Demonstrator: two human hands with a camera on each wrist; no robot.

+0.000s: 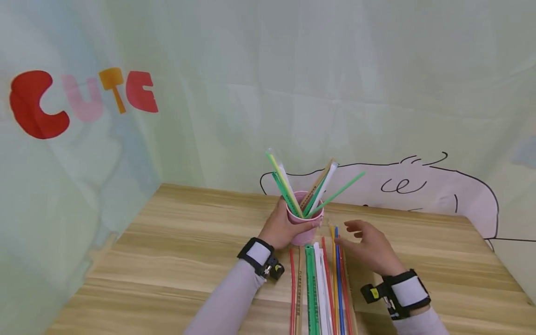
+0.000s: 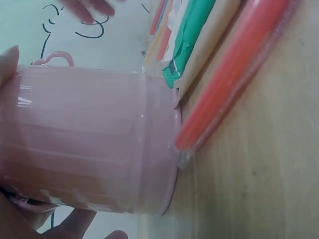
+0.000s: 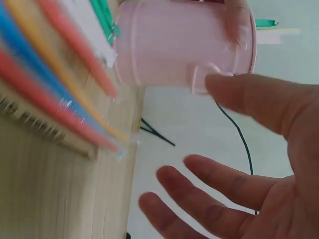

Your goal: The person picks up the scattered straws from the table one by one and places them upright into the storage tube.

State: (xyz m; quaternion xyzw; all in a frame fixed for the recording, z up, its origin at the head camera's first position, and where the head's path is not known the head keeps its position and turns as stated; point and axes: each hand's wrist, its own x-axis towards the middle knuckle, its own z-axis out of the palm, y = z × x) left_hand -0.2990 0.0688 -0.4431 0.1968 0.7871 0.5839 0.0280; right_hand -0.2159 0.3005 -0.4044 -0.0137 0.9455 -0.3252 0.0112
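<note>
My left hand (image 1: 281, 227) grips a pink bucket-shaped cup (image 2: 89, 139), its thumb across the front below the rim. The cup stands upright on the table and has small loop handles at its sides. Several straws lean in it: green and yellow ones to the left, brown, white and a bare green straw (image 1: 344, 191) to the right. My right hand (image 1: 371, 246), fingers parted and holding nothing, hovers just right of the cup. In the right wrist view its thumb overlaps the cup's handle (image 3: 198, 82).
In front of the cup, a row of wrapped straws lies lengthwise on the wooden table (image 1: 188, 242): red, brown, green straws (image 1: 311, 288), white, orange and blue straws (image 1: 339, 279). A printed cloth backdrop (image 1: 234, 116) rises behind the table and along its left side.
</note>
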